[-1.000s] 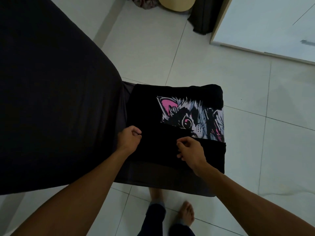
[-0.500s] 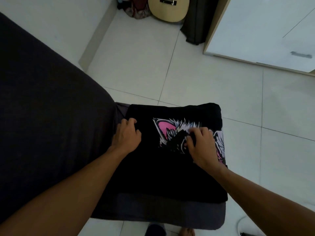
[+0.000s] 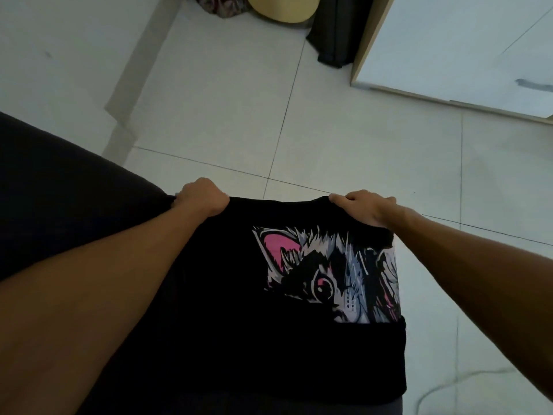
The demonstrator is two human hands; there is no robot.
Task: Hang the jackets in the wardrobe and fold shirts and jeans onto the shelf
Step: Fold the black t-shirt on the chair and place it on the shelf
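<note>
Hands moved to shirt [image 3: 269,339] far edge; left hand [image 3: 203,197], right hand [image 3: 363,206] grip.

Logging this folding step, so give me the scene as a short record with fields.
item: black shirt with cat print, partly folded
support: dark cushioned seat
left hand: fingers curled over the shirt's far left corner
right hand: fingers gripping the far right corner
floor: pale tiles
background: white cabinet door; yellowish rounded object, cut off by the frame
</note>
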